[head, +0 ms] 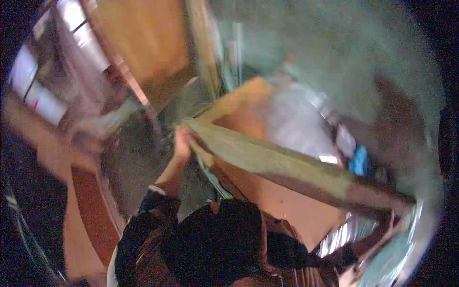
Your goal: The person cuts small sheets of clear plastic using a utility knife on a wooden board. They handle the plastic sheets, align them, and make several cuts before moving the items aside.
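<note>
A long wooden piece with a pale edge [276,154] runs diagonally from the middle of the blurred view to the lower right, with a brown panel face [294,201] below it. My left hand [183,143] is closed around its near-left corner. At its right end my right arm reaches out, and my right hand [389,224] is at the corner, too dark and blurred to show its fingers. My dark-clothed torso is between the two arms.
An orange-brown board [143,36] stands at the upper left. A reddish-brown curved piece [93,211] is at the lower left. Beyond the wooden piece are a whitish blurred surface [301,122] and a blue item [358,160]. Greenish floor or wall stretches across the upper right.
</note>
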Motion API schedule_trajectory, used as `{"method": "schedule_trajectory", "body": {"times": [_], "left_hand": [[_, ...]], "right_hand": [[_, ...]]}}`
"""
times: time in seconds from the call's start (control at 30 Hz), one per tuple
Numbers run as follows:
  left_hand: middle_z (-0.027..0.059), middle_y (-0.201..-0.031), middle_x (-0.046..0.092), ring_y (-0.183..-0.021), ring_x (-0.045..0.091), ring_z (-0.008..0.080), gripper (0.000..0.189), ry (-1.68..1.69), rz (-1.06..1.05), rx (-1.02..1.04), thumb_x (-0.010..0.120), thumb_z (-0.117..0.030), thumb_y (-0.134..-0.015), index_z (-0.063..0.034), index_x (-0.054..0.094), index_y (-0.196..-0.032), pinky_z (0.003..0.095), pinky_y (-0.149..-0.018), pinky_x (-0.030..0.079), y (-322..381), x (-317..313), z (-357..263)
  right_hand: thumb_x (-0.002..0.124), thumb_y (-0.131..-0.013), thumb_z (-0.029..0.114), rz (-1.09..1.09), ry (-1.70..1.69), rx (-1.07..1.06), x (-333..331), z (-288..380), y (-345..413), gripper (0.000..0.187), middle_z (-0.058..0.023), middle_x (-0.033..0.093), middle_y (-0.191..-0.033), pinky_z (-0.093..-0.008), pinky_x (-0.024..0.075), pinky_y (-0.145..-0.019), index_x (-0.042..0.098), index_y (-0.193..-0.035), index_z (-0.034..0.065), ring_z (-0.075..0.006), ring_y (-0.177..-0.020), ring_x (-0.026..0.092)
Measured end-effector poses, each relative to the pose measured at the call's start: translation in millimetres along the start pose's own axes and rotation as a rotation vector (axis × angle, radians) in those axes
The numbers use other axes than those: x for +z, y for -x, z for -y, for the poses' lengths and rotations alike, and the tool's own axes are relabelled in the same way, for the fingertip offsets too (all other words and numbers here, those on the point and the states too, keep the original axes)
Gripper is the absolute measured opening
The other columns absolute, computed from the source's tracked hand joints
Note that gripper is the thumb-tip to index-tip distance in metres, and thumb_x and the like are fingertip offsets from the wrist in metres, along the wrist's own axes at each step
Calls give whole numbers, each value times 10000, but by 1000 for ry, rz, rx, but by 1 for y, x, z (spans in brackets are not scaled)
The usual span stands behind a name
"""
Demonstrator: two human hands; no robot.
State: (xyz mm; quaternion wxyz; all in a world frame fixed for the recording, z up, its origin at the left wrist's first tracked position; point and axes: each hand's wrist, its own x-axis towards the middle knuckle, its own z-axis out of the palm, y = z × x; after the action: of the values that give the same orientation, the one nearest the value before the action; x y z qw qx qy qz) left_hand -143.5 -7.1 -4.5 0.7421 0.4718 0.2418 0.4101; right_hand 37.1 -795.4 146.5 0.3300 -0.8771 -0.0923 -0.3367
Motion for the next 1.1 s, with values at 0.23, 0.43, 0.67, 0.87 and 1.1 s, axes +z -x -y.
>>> {"method": "schedule_trajectory", "body": {"times": [0.23,0.43,0.67,0.87,1.1], "left_hand": [[40,-1023,498,-948,483,190,510,236,-408,-35,367,-528,-818,-103,429,-1092,372,-843,370,89,-77,-70],[64,-884,475,-837,480,195,494,352,-544,32,437,-561,-764,-105,460,-951,332,-746,394,155,-256,-64],[67,-708,493,-625,443,208,410,214,-793,-573,423,-484,-758,-108,532,-880,339,-510,352,227,-463,-28],[114,-756,576,-680,536,222,345,-719,-643,-633,471,-312,-760,-42,545,-961,375,-551,404,252,-560,-106],[114,-849,551,-772,514,226,348,-797,-770,-627,478,-290,-763,-44,525,-1004,375,-632,390,216,-629,-179]], "right_hand": [[610,-716,160,-12,-364,-229,145,215,-89,504,-125,510,-1087,-321,403,-854,424,-1152,-11,-202,-962,489],[677,-645,159,244,-765,-525,214,405,-59,564,-126,522,-1064,-331,398,-850,445,-1132,-5,-205,-952,497],[766,-495,130,731,-863,-807,221,680,121,567,-118,557,-930,-337,418,-761,515,-992,20,-234,-853,530],[779,-477,198,950,-695,-1112,326,826,268,483,-139,580,-778,-357,444,-650,542,-867,38,-314,-718,560],[720,-559,306,932,-580,-1263,420,945,352,415,-123,588,-817,-388,431,-670,563,-850,56,-316,-764,549]]}}
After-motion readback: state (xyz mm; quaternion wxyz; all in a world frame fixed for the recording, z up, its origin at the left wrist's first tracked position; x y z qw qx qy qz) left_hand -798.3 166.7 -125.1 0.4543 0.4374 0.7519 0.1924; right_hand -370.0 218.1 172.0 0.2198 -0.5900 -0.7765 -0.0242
